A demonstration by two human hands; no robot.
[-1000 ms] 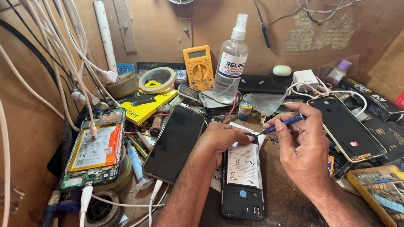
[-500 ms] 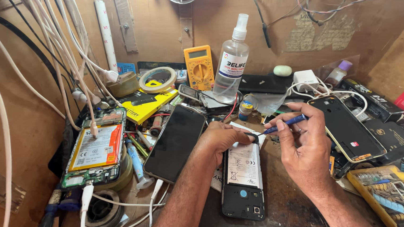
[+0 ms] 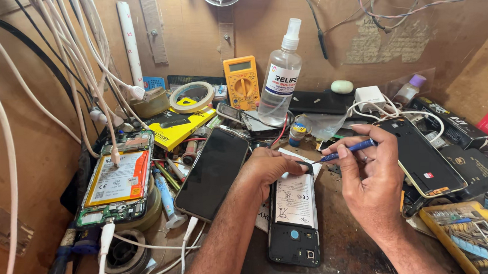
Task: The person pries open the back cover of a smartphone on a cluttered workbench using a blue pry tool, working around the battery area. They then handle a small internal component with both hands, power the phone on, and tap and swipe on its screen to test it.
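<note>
an opened black phone (image 3: 293,222) lies face down on the worn bench, its back removed so that the white battery (image 3: 294,201) is exposed. the upper end of the phone is pressed down by the left hand (image 3: 269,169), whose fingers are curled over the top edge, apparently so that the body is kept from sliding while it is worked on; nothing is enclosed in that hand, it only bears down. a slim blue-handled tool (image 3: 345,149) is pinched between thumb and forefingers of the right hand (image 3: 370,179), held like a pen, with its thin dark tip brought to the phone's top corner just beside the left fingertips. the low slant of the tool seems suited to a small screw or seam at that corner, though the exact contact cannot be made out.

left of the holding hand a detached dark screen (image 3: 212,173) is laid flat, and farther left an open phone with an orange-edged battery (image 3: 115,183) is plugged into a white cable. right of the tool hand a black back cover (image 3: 423,156) is set aside. beyond the grip a spray bottle (image 3: 280,77) and a yellow multimeter (image 3: 242,81) are kept against the wall.
</note>
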